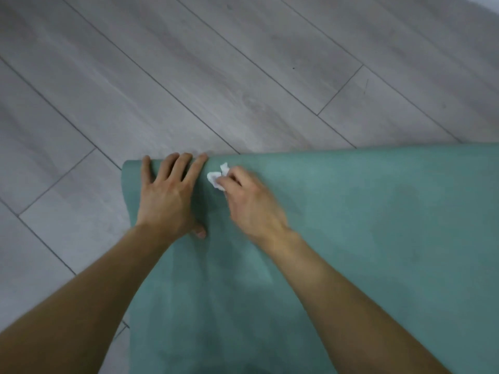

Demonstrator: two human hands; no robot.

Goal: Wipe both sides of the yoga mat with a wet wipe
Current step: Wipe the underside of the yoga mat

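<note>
A teal yoga mat (364, 225) lies on the floor and fills the lower right of the view. Its far edge runs across the middle of the frame and its left corner is rounded. My left hand (168, 197) rests flat on the mat near that far left corner, fingers spread and reaching the far edge. My right hand (251, 201) is just to the right of it, pinching a small crumpled white wet wipe (217, 177) against the mat close to the far edge. The right hand looks slightly blurred.
Grey wood-look floor planks (189, 76) run diagonally beyond and to the left of the mat. A paler strip shows at the top right corner.
</note>
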